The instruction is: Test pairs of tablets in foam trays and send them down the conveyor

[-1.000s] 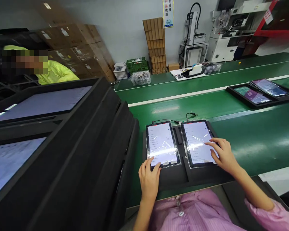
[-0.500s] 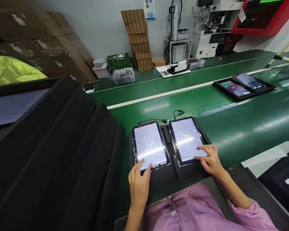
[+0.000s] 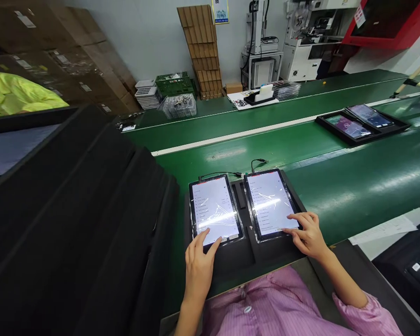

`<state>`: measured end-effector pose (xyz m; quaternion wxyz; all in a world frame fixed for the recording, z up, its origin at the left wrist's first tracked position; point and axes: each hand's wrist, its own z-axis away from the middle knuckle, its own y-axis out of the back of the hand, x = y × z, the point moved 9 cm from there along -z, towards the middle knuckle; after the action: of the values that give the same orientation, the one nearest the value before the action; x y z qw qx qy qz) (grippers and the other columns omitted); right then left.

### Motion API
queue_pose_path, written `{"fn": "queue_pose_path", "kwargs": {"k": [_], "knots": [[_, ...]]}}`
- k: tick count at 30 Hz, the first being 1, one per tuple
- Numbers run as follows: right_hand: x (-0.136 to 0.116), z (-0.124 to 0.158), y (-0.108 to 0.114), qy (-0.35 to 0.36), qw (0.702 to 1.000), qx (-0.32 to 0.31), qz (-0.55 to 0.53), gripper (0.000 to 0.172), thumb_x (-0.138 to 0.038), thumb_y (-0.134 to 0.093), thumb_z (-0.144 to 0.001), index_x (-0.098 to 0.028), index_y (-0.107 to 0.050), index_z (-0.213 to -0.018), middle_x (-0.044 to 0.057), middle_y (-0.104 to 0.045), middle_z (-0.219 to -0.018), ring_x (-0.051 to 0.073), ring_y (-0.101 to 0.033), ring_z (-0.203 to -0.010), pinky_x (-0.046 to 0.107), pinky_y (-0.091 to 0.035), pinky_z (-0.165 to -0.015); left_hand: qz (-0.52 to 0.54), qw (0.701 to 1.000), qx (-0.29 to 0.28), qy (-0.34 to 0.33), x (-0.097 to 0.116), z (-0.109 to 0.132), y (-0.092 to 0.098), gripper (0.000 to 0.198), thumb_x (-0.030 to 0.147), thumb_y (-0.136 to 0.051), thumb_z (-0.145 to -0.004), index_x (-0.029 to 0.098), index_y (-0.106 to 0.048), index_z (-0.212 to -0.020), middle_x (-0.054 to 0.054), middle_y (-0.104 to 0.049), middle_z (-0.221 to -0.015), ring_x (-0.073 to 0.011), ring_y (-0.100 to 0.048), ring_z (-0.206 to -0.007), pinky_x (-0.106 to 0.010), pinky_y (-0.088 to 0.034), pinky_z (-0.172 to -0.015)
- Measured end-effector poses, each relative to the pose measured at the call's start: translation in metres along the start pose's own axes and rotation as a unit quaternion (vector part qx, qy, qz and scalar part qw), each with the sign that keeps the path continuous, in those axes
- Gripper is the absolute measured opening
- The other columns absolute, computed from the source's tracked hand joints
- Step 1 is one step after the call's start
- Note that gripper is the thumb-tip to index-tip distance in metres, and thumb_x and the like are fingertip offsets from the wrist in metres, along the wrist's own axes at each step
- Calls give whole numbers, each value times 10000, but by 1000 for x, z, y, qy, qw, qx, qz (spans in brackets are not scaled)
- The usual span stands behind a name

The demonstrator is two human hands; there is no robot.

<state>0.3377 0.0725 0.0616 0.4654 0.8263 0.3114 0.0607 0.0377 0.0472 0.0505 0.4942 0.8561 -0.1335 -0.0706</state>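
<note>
Two tablets with lit white list screens lie side by side in a black foam tray. My left hand is at the lower edge of the left tablet, thumb and fingers apart, fingertips on or just over the glass. At the lower right corner of the right tablet, my right hand has its fingers spread, with fingertips at the screen. Neither hand holds anything. Clear film with glare covers both screens. A short black cable runs from the left tablet's top, and another cable from the right one's.
Stacked black foam trays rise close on my left. Further along the green conveyor sits another tray with two tablets. Papers lie at right. Across the line, a person in a yellow top stands by cardboard boxes.
The view has shifted slightly. Both hands stay at the same tablets with nearly the same finger positions; nothing has been picked up or let go.
</note>
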Motion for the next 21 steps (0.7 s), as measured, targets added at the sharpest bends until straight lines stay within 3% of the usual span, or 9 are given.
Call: {"fn": "queue_pose_path", "kwargs": {"k": [7,17,21], "knots": [[-4,-2,-4,16,1000,-15,-11,340,-159,-498,-871,-322,-791,-926,57,-668,-1123,215,-583,-985,424,-328,-896,-1,1000,6,13,-2,0,1,293,119,-539,-933,274,-738,-1084,-116,-612,-1242,-265,-566,-1128,-408,-514,-898],[-8,-8,1,3,1000,6,-14,320,-162,-502,-878,-296,-792,-867,65,-669,-1071,211,-576,-961,416,-315,-880,3,1000,13,-2,-3,1,-1,323,119,-495,-951,293,-755,-1034,-110,-618,-1243,-264,-561,-1124,-442,-506,-896],[-4,-3,2,-1,1000,15,-5,316,-159,-516,-859,-302,-795,-904,55,-673,-1052,208,-575,-952,416,-317,-882,5,1000,20,5,-4,2,1,299,136,-514,-950,266,-736,-1103,-126,-636,-1215,-266,-579,-1108,-457,-493,-930]]}}
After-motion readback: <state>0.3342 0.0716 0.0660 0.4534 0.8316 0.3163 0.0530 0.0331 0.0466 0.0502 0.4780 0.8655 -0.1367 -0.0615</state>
